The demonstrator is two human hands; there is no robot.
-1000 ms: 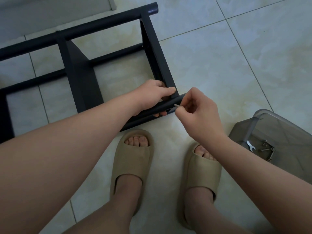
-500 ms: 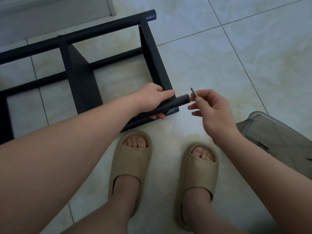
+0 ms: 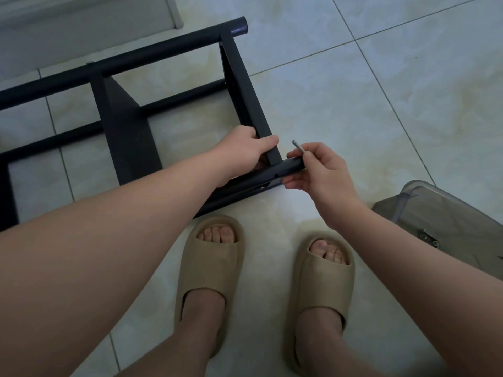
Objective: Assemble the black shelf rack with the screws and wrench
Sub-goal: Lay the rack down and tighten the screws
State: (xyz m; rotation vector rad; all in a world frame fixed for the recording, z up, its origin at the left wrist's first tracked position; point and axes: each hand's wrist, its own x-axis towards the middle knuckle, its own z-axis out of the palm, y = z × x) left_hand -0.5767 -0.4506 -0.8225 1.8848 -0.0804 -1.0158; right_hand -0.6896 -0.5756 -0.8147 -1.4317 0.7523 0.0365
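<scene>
Fingers [image 3: 317, 151] of right hand [image 3: 324, 175] pinch screw [image 3: 298, 146] beside rack [image 3: 242, 85].

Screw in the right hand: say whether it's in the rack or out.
Out. The right hand pinches the screw above the rack tube; its free end points up in the air.

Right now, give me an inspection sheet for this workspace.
Surface: pale tiled floor.
Job's things: black rack lying on the floor; screw held just above its near corner; small metal parts on a grey container.
Clutter: nothing seen.
Hands: left hand grips the rack's corner bar; right hand pinches the screw.
Cables: nothing seen.
Surroundings: beige slippers on the person's feet; pale panel top left.
</scene>
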